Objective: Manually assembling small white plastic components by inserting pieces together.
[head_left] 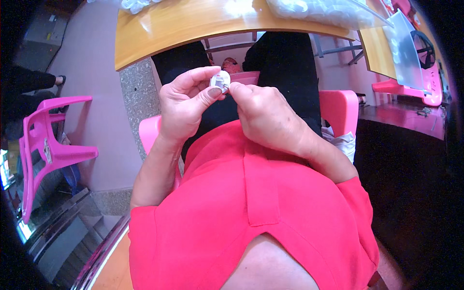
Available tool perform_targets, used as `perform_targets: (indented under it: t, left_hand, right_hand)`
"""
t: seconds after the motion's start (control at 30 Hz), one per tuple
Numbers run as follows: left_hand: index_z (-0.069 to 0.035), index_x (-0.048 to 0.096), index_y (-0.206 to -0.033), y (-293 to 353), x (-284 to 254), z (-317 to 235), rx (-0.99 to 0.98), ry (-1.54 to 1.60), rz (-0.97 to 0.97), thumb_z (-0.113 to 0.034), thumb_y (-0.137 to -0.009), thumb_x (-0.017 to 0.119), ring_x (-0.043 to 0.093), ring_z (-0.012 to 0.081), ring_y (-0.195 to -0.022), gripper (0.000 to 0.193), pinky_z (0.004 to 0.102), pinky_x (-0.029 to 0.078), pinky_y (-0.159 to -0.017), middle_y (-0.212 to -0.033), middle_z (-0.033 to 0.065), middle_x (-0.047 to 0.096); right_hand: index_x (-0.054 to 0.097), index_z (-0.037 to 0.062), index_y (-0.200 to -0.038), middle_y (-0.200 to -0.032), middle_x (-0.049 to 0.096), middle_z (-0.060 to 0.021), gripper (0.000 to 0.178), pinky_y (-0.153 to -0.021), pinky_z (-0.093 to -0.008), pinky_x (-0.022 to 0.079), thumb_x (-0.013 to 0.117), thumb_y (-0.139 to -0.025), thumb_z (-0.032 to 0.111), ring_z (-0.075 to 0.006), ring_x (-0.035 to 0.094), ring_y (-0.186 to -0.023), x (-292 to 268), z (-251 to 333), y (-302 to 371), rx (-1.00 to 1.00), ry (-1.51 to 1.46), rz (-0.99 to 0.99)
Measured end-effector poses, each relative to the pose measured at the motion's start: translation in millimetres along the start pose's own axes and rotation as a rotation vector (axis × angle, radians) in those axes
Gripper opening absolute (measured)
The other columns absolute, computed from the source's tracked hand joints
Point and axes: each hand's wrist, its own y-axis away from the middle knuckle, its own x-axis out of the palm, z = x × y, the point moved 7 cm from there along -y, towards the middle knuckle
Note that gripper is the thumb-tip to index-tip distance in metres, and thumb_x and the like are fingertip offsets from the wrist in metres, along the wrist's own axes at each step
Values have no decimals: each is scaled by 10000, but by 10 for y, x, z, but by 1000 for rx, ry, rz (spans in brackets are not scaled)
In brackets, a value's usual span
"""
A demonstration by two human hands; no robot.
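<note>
Between the thumb and fingers of my left hand [186, 101] is a small round white plastic piece [221, 77] with a recessed, structured face turned up. It is held above my lap, just short of the table edge. My right hand [270, 113] is closed in a pinch against the right side of the piece. A thin dark tip [225, 86] shows between the right fingers and the piece; the rest of it is hidden, so its kind cannot be made out.
A wooden table [169, 41] spans the far side, bearing clear bags of white parts [324, 12]. A pink basin [246, 77] sits below, between my legs. Pink chairs [67, 151] stand around; a person's leg [36, 79] shows at far left. A translucent panel [400, 50] is at right.
</note>
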Motion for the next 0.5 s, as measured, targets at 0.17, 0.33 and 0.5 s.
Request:
perform_targets:
  t: [0.17, 0.33, 0.5]
  left_hand:
    - [46, 625, -1066, 23, 68, -33, 74, -146, 26, 55, -790, 672, 620, 146, -883, 281, 255, 525, -782, -1010, 108, 638]
    - [23, 653, -1018, 58, 166, -98, 226, -463, 81, 90, -766, 667, 606, 129, -887, 261, 236, 504, -767, -1025, 97, 628]
    - [33, 622, -1092, -17, 102, -38, 32, -248, 48, 41, -817, 647, 614, 128, -865, 276, 232, 502, -758, -1000, 94, 645]
  right_hand:
    - [499, -25, -848, -723, 607, -207, 95, -553, -412, 507, 530, -774, 25, -363, 630, -675, -35, 86, 12, 45, 256, 164]
    - [512, -35, -893, -725, 621, -191, 138, -532, -381, 518, 521, -790, 56, -303, 648, -648, 22, 156, 32, -11, 418, 281]
    - [521, -24, -899, -702, 601, -174, 129, -517, -375, 514, 523, -785, 38, -297, 637, -618, 32, 89, 41, 15, 401, 120]
